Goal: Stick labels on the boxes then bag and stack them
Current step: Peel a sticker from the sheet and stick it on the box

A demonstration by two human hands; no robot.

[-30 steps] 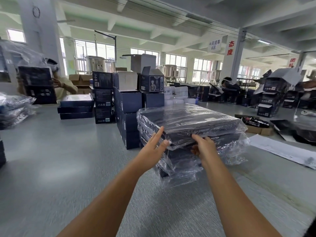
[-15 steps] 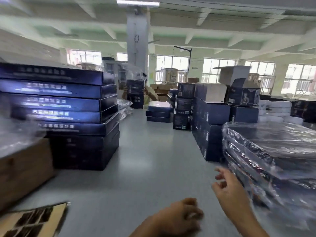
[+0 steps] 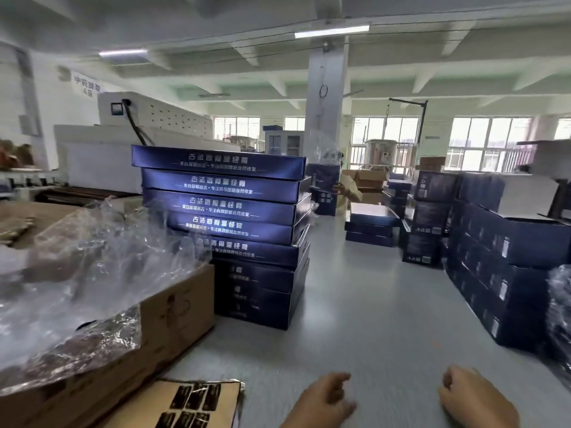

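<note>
A stack of flat dark-blue boxes [image 3: 225,230] with white lettering stands on the grey table ahead, left of centre. A brown sheet carrying several dark labels [image 3: 191,403] lies at the near edge, bottom left. Clear plastic bags [image 3: 92,267] fill an open cardboard carton [image 3: 173,322] on the left. My left hand [image 3: 324,400] hovers low over the table with fingers loosely curled, holding nothing. My right hand [image 3: 475,396] hovers beside it, also loosely curled and empty. The edge of the bagged stack [image 3: 560,310] shows at the far right.
More dark-blue boxes [image 3: 506,267] are piled on the right, and smaller stacks [image 3: 370,223] stand further back. A person in a yellow sleeve [image 3: 349,186] holds a box behind the main stack. A white pillar [image 3: 324,103] and a white machine [image 3: 148,131] stand behind.
Both hands let go of the bagged stack and drew back low over the table. The view swung left from the bagged stack to the unbagged blue stack, carton and label sheet.
</note>
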